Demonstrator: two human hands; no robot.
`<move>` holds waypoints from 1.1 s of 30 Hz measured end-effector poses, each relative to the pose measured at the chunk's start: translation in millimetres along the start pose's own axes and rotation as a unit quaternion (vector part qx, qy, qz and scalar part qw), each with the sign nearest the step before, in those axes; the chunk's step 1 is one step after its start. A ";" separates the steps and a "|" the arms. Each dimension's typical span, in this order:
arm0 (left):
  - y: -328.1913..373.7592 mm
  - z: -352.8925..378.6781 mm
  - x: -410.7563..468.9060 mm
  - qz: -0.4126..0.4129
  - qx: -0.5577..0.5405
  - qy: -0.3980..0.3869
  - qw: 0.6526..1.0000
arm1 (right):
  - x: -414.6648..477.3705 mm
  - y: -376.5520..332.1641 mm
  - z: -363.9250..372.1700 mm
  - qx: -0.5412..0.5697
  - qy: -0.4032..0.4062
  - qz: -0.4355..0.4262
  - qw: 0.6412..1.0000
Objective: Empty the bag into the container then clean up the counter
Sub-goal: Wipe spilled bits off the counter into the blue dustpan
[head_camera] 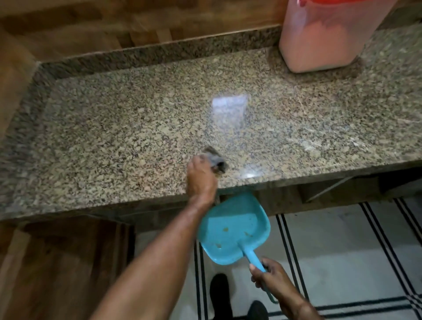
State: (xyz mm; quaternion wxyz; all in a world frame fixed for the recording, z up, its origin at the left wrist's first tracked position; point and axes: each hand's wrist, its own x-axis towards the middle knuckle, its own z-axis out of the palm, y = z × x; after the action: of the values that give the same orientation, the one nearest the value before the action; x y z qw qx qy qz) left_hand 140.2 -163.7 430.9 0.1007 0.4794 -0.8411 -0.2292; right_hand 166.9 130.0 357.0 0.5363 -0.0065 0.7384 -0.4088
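At counter [114, 118] edge: cloth [214, 158] in left hand [201, 175] grip; dustpan [233, 226] below.

Two hands are in view, the left hand [201, 177] and the right hand [267, 275]. There is one granite bench [114, 128], and on it stands one translucent container [324, 36] with one red lid [338, 2]. One grey cloth [213, 157] is on the bench, bunched under the left hand. One blue dustpan [233, 226] sits below the bench edge, with three small crumbs in it. Two dark shoes [220, 294] show on the floor
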 end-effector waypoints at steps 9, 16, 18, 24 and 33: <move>-35.4 -61.2 56.2 -0.040 -0.021 0.049 0.998 | 2.2 -27.9 -15.8 0.032 0.034 -0.023 0.999; 35.0 -0.5 8.5 0.155 -0.008 -0.057 0.986 | 10.0 -39.7 -36.1 0.062 0.094 -0.033 0.993; 63.3 15.9 -2.3 0.188 -0.007 -0.095 0.978 | 9.1 -38.0 -43.6 0.067 0.100 -0.042 0.992; 48.0 -9.9 55.6 0.031 0.019 0.006 0.999 | 3.0 -21.2 -85.6 0.081 0.148 -0.068 0.983; 126.8 40.2 -8.1 0.040 0.019 -0.016 0.999 | 32.5 -2.8 -120.0 0.118 0.147 -0.054 0.981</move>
State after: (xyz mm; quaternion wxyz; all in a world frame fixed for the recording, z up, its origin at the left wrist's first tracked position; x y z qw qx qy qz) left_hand 32.4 -89.9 457.3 0.0869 0.4434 -0.8655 -0.2164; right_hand 56.2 185.2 344.1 0.3961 0.0772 0.7545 -0.5176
